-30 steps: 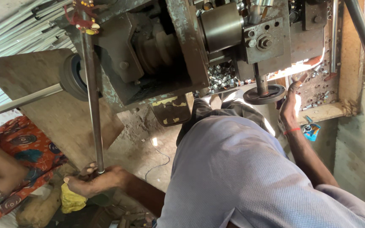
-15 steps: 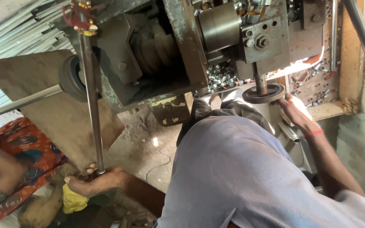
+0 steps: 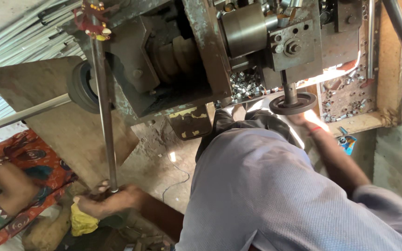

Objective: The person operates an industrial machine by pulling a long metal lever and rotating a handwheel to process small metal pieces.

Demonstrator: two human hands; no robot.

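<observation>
Left hand [image 3: 110, 201] on the lever rod [image 3: 104, 116], right hand [image 3: 303, 120] up at the handwheel [image 3: 293, 103].

Left fingers wrap the rod's lower end, beside a yellow cloth [image 3: 83, 221]; bare floor right of it. Right hand sits under the wheel's rim, grip hidden, tight against the machine body [image 3: 201, 60]. Small metal parts [image 3: 245, 82] fill a tray above.

The machine [image 3: 201, 60] is blocking the way above; the knee [image 3: 266, 186] is filling the middle. Open floor [image 3: 164, 158] is lying between the rod [image 3: 104, 116] and the knee. Another person's arm [image 3: 5, 181] is crowding the left.
</observation>
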